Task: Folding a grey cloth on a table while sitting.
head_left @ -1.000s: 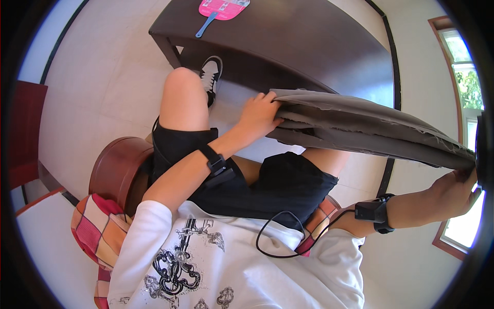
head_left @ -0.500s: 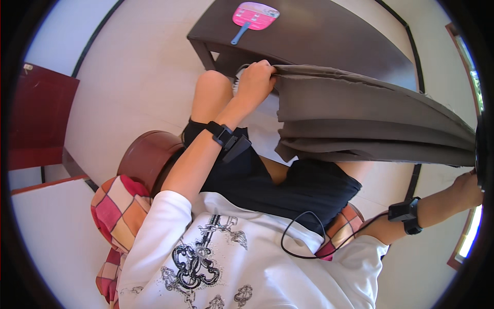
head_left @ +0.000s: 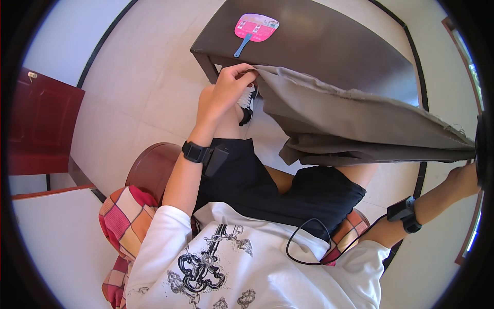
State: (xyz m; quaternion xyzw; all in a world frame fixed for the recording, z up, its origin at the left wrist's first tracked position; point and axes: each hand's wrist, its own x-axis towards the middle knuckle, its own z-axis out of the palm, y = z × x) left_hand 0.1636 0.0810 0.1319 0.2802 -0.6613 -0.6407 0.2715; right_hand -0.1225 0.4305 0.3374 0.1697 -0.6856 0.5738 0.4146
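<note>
A piece of grey-brown cloth (head_left: pixel 329 113) with a frayed upper edge is stretched in the air between my hands, above my knees. My left hand (head_left: pixel 230 90) pinches its left upper corner between thumb and fingers, in front of the table. From there the cloth hangs in loose folds. At the far right, the cloth's other end runs up to my right hand (head_left: pixel 465 178). The fingers of that hand are cut off by the dark rim of the picture, but the cloth is held up there.
Ahead stands a dark brown table (head_left: pixel 334 46) with a pink hand fan (head_left: pixel 257 27) on it. I sit on a brown seat (head_left: pixel 152 167) with a checked cover (head_left: pixel 128 216). A black cable (head_left: pixel 296 260) loops over my lap toward my right wrist. A dark red door (head_left: pixel 43 121) is at left.
My left hand has moved left and a little down with the cloth's corner. The cloth's left side has gone from a broad hanging sheet to a slanting, narrower fold. My right hand has barely moved.
</note>
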